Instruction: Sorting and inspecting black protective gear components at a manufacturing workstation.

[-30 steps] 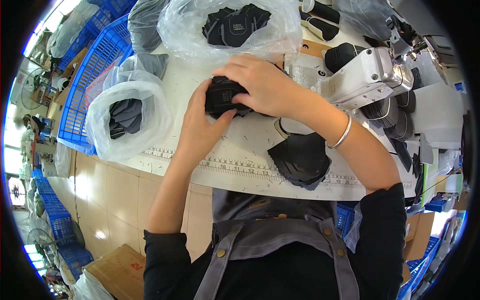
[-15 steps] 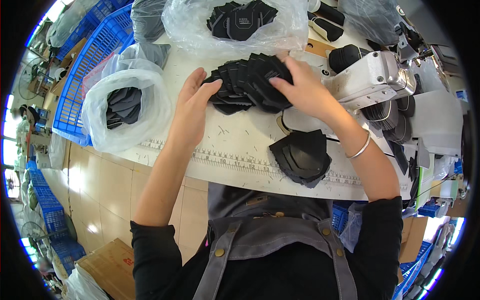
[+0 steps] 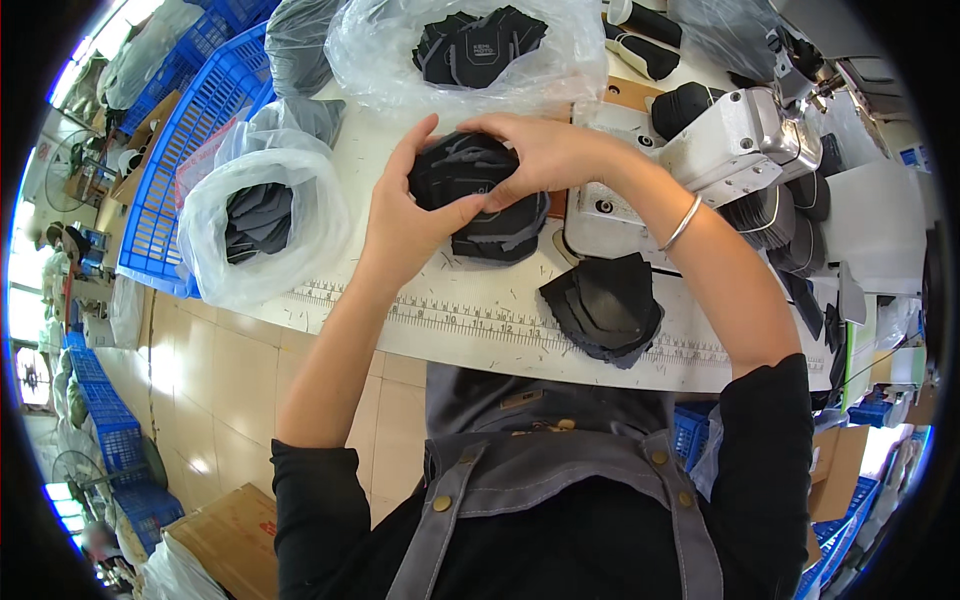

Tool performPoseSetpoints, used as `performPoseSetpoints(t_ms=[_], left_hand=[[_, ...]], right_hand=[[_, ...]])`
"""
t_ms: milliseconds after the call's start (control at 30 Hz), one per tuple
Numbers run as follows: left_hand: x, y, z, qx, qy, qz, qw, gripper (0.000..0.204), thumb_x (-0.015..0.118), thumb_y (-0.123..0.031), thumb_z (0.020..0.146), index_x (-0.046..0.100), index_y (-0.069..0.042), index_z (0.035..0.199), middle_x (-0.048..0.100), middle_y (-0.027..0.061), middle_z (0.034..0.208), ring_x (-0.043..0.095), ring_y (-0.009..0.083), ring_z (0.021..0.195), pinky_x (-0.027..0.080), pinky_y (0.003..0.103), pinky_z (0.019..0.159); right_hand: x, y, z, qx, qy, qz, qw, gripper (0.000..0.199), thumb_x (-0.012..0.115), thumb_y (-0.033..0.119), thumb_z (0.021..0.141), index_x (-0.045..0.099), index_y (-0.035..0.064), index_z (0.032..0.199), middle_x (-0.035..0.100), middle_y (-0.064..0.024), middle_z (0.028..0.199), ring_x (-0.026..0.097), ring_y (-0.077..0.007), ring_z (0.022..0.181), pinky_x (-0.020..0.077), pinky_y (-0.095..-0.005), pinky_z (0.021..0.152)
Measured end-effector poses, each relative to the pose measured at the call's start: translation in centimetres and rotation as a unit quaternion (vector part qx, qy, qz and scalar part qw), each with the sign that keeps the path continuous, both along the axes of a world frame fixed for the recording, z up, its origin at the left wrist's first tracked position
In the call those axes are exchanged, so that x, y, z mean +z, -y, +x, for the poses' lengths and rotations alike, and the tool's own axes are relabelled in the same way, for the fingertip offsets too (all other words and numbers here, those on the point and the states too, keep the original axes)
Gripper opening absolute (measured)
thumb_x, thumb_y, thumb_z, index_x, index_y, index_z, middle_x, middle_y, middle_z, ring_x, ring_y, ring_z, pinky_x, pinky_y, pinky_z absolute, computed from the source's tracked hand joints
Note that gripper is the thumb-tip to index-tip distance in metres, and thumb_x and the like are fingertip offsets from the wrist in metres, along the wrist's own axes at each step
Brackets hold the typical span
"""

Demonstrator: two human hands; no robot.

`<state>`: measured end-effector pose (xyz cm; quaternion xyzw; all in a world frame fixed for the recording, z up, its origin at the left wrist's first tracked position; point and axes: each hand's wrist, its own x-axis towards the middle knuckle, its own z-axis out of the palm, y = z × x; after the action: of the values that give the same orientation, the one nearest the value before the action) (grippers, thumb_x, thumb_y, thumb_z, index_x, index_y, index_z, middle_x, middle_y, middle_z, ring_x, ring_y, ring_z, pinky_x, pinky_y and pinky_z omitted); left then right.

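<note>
Both my hands are wrapped round a stack of flat black cut pieces point(image 3: 452, 168) on the white table. My left hand point(image 3: 412, 215) presses the stack's left side, fingers along its far left edge and thumb across the top. My right hand point(image 3: 545, 158) grips it from the right, fingers over the far edge, its thumb meeting my left thumb. Nearer the table's front edge on the right lies another fanned stack of black pieces point(image 3: 603, 308), which neither hand touches. Part of the held stack is hidden under my fingers.
A translucent bag point(image 3: 365, 65) holding printed black pieces lies at the back. To the left are a white bag point(image 3: 200, 235) of dark grey pieces and a blue basket point(image 3: 145, 225). A sewing machine point(image 3: 735, 150) stands on the right. Ruler markings point(image 3: 450, 325) run along the front edge.
The pieces were spread in a row between my hands; now they are gathered into a more compact stack. My right hand has moved left, and my thumbs have come together.
</note>
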<state>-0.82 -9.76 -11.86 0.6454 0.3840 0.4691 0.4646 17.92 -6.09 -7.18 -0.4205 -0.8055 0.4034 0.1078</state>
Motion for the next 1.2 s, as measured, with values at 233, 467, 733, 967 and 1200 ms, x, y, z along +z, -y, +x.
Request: performPoseSetpoints(t_ms=[233, 467, 733, 967, 1200], left_hand=[[-0.1, 2.0, -0.4, 0.000, -0.074, 0.127, 0.989, 0.081, 0.072, -0.004, 0.062, 0.029, -0.001, 0.130, 0.036, 0.0148, 0.125, 0.040, 0.0214, 0.114, 0.035, 0.031, 0.094], [0.7, 5.3, -0.9, -0.030, -0.016, 0.113, 0.993, 0.106, 0.075, 0.004, 0.056, 0.006, -0.007, 0.136, 0.035, 0.0137, 0.124, 0.042, 0.0245, 0.111, 0.039, 0.034, 0.091], [-0.5, 6.1, 0.5, -0.029, -0.126, 0.128, 0.983, 0.120, 0.081, -0.006, 0.052, -0.005, -0.010, 0.135, 0.042, 0.0134, 0.114, 0.048, 0.0251, 0.105, 0.041, 0.035, 0.089], [-1.1, 5.6, 0.3, -0.029, -0.127, 0.125, 0.984, 0.119, 0.080, -0.002, 0.051, -0.004, -0.009, 0.135, 0.037, 0.0169, 0.118, 0.048, 0.0263, 0.103, 0.044, 0.033, 0.085], [0.3, 7.7, 0.6, -0.162, 0.287, -0.119, 0.937, 0.123, 0.084, -0.029, 0.050, -0.001, -0.006, 0.136, 0.025, 0.0144, 0.134, 0.028, 0.0269, 0.124, 0.025, 0.039, 0.101]], right_hand=[[0.2, 1.9, -0.4, 0.020, -0.026, -0.016, 0.999, 0.079, 0.077, 0.021, 0.053, 0.039, 0.0031, 0.119, 0.054, -0.0132, 0.106, 0.053, -0.0229, 0.098, 0.0423, -0.0305, 0.084], [-1.0, 7.1, -1.0, 0.036, -0.106, 0.321, 0.941, 0.071, 0.073, 0.011, 0.056, 0.038, 0.0087, 0.119, 0.053, -0.0123, 0.095, 0.050, -0.0305, 0.090, 0.0408, -0.0375, 0.078], [-2.2, 7.6, -0.1, 0.055, -0.167, 0.234, 0.956, 0.084, 0.073, 0.006, 0.056, 0.027, 0.0095, 0.127, 0.046, -0.0146, 0.106, 0.049, -0.0345, 0.097, 0.0436, -0.0369, 0.080], [-1.8, 7.5, 0.0, 0.022, -0.090, 0.172, 0.981, 0.072, 0.068, -0.001, 0.057, 0.037, 0.0053, 0.122, 0.050, -0.0142, 0.107, 0.049, -0.0315, 0.101, 0.0414, -0.0332, 0.083], [0.4, 10.1, -0.2, -0.107, -0.451, -0.321, 0.826, 0.050, 0.072, 0.014, 0.069, 0.045, 0.0004, 0.109, 0.057, -0.0067, 0.095, 0.056, -0.0174, 0.087, 0.0447, -0.0287, 0.077]])
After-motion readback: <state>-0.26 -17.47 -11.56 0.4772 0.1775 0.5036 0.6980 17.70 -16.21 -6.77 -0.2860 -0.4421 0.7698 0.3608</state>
